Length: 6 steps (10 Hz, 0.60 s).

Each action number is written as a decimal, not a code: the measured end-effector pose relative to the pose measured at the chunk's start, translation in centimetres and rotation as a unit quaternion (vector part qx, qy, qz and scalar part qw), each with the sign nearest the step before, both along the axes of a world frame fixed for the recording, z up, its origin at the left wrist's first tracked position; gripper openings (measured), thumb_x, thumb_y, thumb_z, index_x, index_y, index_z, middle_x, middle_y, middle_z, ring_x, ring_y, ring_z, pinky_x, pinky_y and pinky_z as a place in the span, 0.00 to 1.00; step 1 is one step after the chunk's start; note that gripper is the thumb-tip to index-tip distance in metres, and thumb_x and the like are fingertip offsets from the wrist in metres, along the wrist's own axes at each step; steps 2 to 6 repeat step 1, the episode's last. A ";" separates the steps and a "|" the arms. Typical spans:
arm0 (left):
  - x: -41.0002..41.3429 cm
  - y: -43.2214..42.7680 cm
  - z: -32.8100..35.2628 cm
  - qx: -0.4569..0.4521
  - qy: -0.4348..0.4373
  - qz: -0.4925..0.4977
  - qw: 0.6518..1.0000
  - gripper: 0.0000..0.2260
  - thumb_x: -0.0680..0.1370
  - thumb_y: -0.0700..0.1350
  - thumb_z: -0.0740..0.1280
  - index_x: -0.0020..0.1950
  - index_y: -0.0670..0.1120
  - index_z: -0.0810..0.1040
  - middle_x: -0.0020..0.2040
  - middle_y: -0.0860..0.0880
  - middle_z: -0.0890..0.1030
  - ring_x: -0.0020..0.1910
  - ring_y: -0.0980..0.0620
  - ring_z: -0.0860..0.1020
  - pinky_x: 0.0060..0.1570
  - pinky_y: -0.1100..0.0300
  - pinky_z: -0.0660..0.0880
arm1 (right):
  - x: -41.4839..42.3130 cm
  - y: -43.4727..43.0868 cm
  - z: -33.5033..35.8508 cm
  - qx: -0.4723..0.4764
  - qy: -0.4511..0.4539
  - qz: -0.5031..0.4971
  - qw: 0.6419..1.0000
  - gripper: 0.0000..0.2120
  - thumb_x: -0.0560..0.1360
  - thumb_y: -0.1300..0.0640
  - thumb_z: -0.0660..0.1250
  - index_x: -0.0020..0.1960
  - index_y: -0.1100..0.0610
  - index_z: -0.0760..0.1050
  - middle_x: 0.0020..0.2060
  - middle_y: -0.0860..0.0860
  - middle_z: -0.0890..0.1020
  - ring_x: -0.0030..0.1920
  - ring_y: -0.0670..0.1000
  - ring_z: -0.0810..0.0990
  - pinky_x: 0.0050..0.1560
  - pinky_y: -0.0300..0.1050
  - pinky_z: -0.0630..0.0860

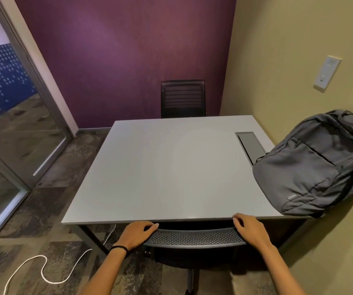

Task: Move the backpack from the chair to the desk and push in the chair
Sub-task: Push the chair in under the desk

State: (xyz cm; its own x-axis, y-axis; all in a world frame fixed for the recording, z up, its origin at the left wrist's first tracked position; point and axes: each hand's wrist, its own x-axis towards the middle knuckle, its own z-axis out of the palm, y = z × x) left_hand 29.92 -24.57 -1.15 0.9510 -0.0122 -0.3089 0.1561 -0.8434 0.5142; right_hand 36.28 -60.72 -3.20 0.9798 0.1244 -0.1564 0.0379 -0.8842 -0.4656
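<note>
A grey backpack (314, 165) stands on the right side of the grey desk (160, 167), leaning against the beige wall. The black mesh chair (192, 238) sits at the desk's near edge, its seat under the desktop and only the top of its backrest and its post showing. My left hand (137, 232) grips the left end of the backrest top. My right hand (249, 228) grips the right end, its fingers close to the desk edge.
A second black chair (183, 99) stands at the far side against the purple wall. A dark cable hatch (250, 144) is set in the desktop near the backpack. A white cable (43, 271) loops over the carpet at the left. A glass door (11, 124) is at the left.
</note>
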 end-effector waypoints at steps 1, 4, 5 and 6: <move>0.6 0.2 0.1 -0.012 -0.013 -0.005 1.000 0.32 0.63 0.79 0.43 0.47 0.63 0.77 0.55 0.53 0.83 0.53 0.54 0.79 0.44 0.67 0.70 | 0.8 0.3 0.1 0.028 0.009 0.008 1.000 0.12 0.78 0.50 0.58 0.58 0.50 0.74 0.58 0.50 0.80 0.55 0.49 0.78 0.55 0.44 0.74; 0.6 0.2 0.1 -0.012 -0.013 -0.005 1.000 0.32 0.63 0.79 0.43 0.47 0.63 0.77 0.55 0.53 0.83 0.53 0.54 0.79 0.44 0.67 0.70 | 0.8 0.3 0.1 0.028 0.009 0.008 1.000 0.12 0.78 0.50 0.58 0.58 0.50 0.74 0.58 0.50 0.80 0.55 0.49 0.78 0.55 0.44 0.74; 0.6 0.2 0.1 -0.012 -0.013 -0.005 1.000 0.32 0.63 0.79 0.43 0.47 0.63 0.77 0.55 0.53 0.83 0.53 0.54 0.79 0.44 0.67 0.70 | 0.8 0.3 0.1 0.028 0.009 0.008 1.000 0.12 0.78 0.50 0.58 0.58 0.50 0.74 0.58 0.50 0.80 0.55 0.49 0.78 0.55 0.44 0.74; 0.6 0.2 0.1 -0.012 -0.013 -0.005 1.000 0.32 0.63 0.79 0.43 0.47 0.63 0.77 0.55 0.53 0.83 0.53 0.54 0.79 0.44 0.67 0.70 | 0.8 0.3 0.1 0.028 0.009 0.008 1.000 0.12 0.78 0.50 0.58 0.58 0.50 0.74 0.58 0.50 0.80 0.55 0.49 0.78 0.55 0.44 0.74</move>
